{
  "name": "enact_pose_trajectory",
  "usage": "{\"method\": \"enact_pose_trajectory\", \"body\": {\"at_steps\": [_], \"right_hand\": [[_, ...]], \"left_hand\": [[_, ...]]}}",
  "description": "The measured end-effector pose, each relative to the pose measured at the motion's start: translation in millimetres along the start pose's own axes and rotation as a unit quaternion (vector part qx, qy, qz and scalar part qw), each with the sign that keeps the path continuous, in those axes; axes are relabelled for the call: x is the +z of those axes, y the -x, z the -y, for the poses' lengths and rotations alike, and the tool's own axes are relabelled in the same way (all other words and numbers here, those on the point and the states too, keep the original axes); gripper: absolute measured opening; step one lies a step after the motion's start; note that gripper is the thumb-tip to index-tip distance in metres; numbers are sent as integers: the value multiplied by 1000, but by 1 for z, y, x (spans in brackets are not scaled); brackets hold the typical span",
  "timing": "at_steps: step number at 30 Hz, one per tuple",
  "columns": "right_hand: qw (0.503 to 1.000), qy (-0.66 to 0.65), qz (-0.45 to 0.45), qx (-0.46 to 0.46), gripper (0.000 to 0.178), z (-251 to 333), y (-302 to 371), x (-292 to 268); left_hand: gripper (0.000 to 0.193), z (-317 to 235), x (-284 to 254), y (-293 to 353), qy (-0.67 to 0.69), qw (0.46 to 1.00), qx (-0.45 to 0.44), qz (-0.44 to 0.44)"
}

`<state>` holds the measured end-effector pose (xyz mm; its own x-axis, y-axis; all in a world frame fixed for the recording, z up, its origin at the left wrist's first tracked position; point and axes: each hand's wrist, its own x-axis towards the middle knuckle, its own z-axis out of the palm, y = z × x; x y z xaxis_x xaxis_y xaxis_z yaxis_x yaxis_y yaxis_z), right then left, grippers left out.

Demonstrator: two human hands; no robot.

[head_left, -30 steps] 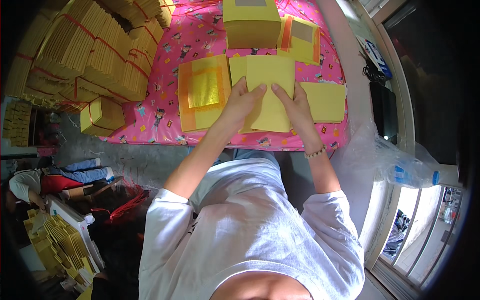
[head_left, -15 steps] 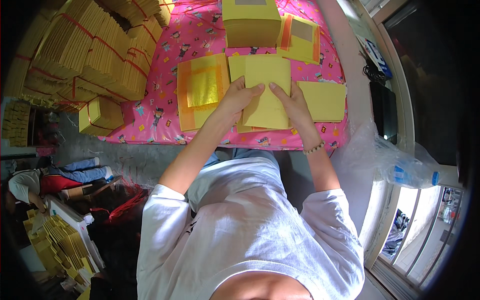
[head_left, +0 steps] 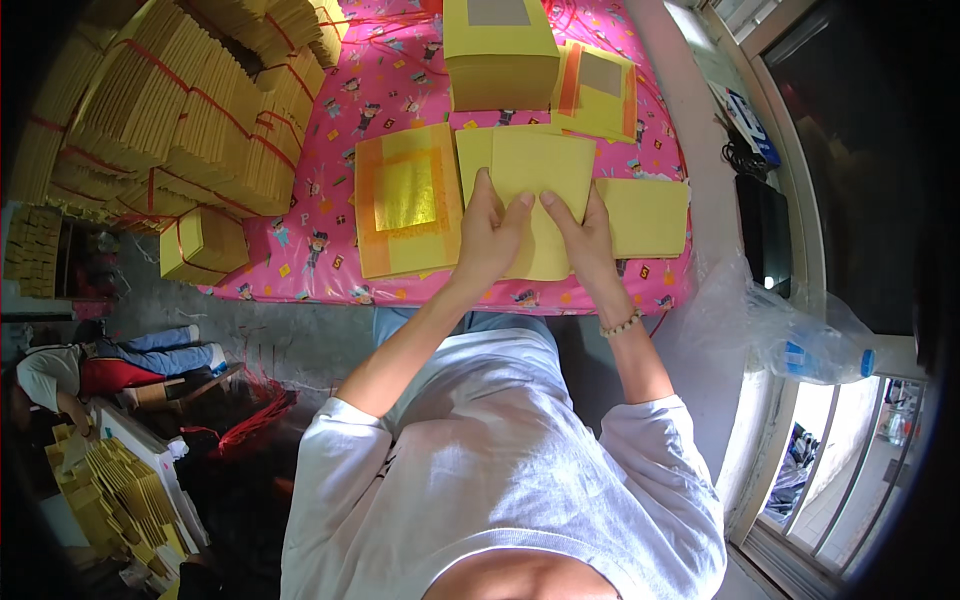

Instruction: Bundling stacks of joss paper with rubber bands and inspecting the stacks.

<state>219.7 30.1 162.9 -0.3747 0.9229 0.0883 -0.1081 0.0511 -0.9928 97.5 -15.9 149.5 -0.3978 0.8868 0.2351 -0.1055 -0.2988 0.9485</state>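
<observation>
Between my two hands is yellow paper point(head_left: 548, 162), a sheet or thin stack, slightly turned over another yellow sheet point(head_left: 474, 150) at its left. My left hand point(head_left: 492, 235) grips the left side, thumb on top. At the right side my right hand point(head_left: 588, 238) does likewise, its thumb close to the other. How many sheets are held cannot be told. Left of them lies a yellow paper stack with an orange border and a gold foil square point(head_left: 405, 195). Plain yellow paper point(head_left: 648, 217) lies to the right, near my right hand.
A tall yellow paper block point(head_left: 503, 82) stands at the back, beside foil-patched sheets point(head_left: 600, 78). Bundles tied with red string point(head_left: 165, 115) fill the far left of the pink patterned tablecloth point(head_left: 318, 205). A plastic bag point(head_left: 745, 300) hangs by the window; another person point(head_left: 60, 375) works at lower left.
The held paper has turned slightly clockwise and come a little nearer to me, with both hands moving along. The view has shifted slightly.
</observation>
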Motion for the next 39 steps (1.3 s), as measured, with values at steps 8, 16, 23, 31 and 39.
{"method": "enact_pose_trajectory", "body": {"at_steps": [8,16,23,31,39], "right_hand": [[999,-44,9,22,37,21,9,3],[998,-49,39,-24,37,21,13,5],[996,-88,20,-19,31,22,11,5],[996,-80,22,-29,28,23,11,4],[996,-79,20,-20,19,22,8,3]], "left_hand": [[29,-20,-1,12,-92,996,-14,-18],[29,-35,-5,15,18,999,-42,4],[31,-34,-5,20,-25,1000,-12,-11],[32,-38,-3,24,14,999,-41,-24],[32,-30,-9,27,15,999,-40,-30]]}}
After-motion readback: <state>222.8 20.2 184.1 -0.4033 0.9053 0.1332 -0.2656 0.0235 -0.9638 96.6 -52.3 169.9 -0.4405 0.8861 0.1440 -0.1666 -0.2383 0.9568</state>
